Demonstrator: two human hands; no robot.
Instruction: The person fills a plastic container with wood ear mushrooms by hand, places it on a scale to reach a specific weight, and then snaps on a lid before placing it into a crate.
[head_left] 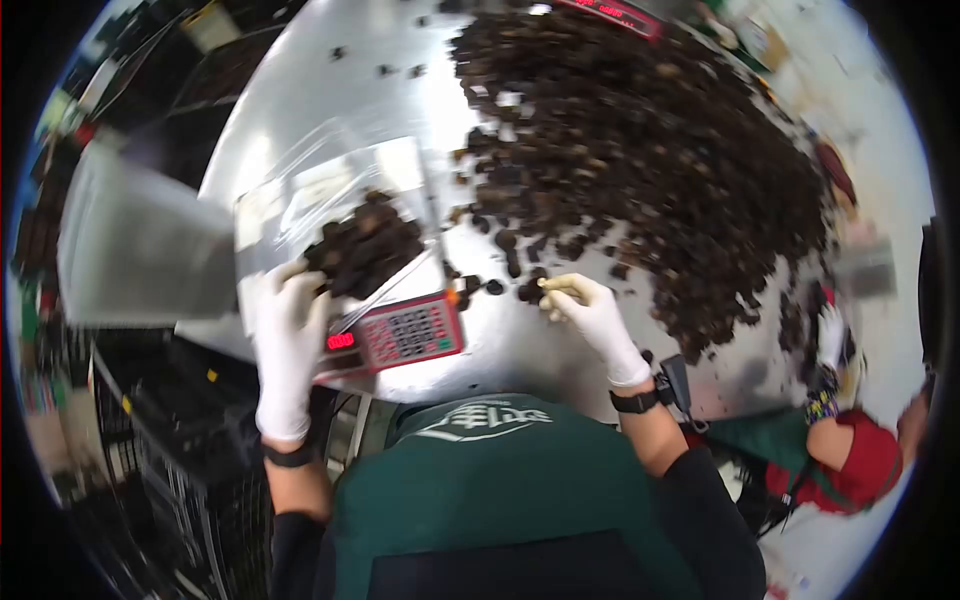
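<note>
**Head view: left hand on bag at scale, right hand pinching loose pieces**

Head view, the only one you've got.

Your left hand (290, 335), white glove, is closed on the near edge of the clear bag (300, 205), fingers wrapped over the plastic. The bag sits on the scale (405, 335) and rises behind it. A clump of dark pieces (365, 250) lies low in the bag, just above your left fingers. The scale has a red keypad face and a lit red display just beside your left hand. The digits are too blurred to read.

Your right hand (590, 310), also gloved, is narrow, with the fingertips pinched together on a few loose pieces (530, 291). They lie on the steel table (520, 350), just right of the scale. I cannot tell how many are in the pinch.

The main pile (640, 150) of the same dark pieces covers the far right of the table. It is apart from the bag, and its near edge is close to your right hand. Stray bits lie between the pile and the scale.

Rest:
- A grey blurred panel (140, 250) is left of the bag, off the table edge.
- A co-worker's hand (830, 335), white glove and red sleeve, is at the pile's right edge, well apart from yours.
- There are black bands on both your wrists
</note>
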